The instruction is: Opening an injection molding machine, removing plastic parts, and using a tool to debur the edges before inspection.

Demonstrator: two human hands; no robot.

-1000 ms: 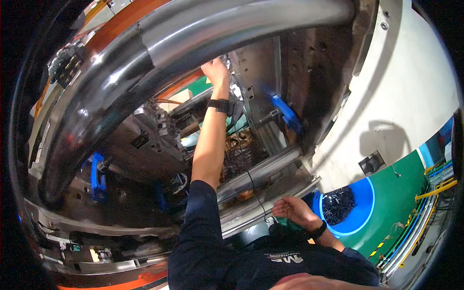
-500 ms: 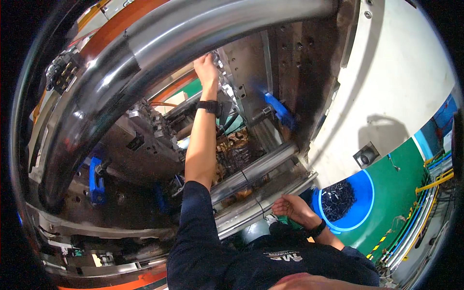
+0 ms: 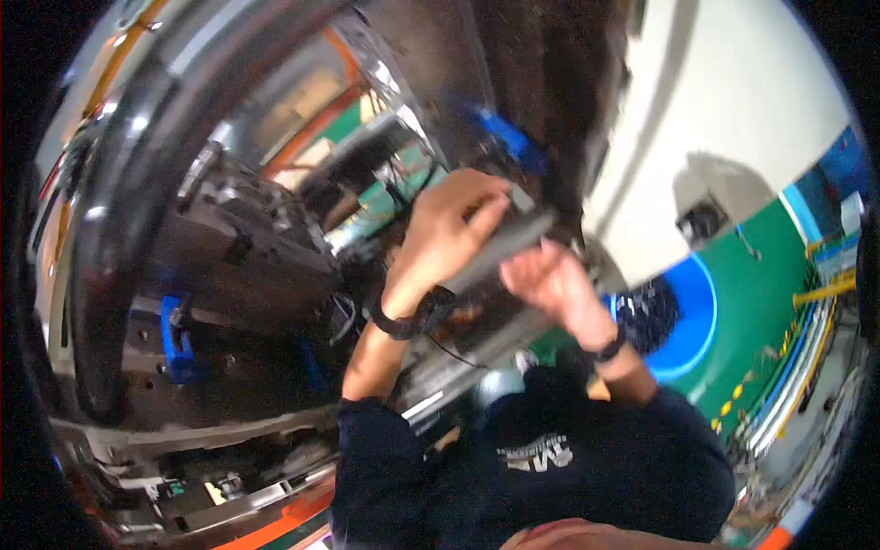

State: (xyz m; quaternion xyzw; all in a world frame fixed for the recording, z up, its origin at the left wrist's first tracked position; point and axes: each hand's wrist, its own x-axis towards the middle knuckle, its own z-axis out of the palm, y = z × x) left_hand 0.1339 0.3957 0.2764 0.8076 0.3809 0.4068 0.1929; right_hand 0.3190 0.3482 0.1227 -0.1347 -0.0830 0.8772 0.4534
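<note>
My left hand (image 3: 454, 225), with a dark band on its wrist, is over the metal bars in the machine's gap. Its fingers are bent, thumb and forefinger drawn together; motion blur hides what is between them. A small grey patch lies by the fingertips, and I cannot tell if it is held. Just right of it and nearer to me is my right hand (image 3: 559, 289), palm partly up, fingers loosely cupped and blurred. No object shows in that palm. A blue bucket (image 3: 704, 316) of small black pieces (image 3: 647, 316) stands beyond the right wrist.
A thick dark curved bar (image 3: 119, 211) arches across the left. Blue clamp-like parts (image 3: 179, 339) sit on the dark metal blocks, with another blue part (image 3: 513, 142) on the far block. To the right are a white panel (image 3: 742, 82), the green floor (image 3: 747, 293) and hoses (image 3: 779, 403).
My left hand has come back toward me from the far metal block, out over the bars. My right hand has risen toward it. The view has shifted and blurred.
</note>
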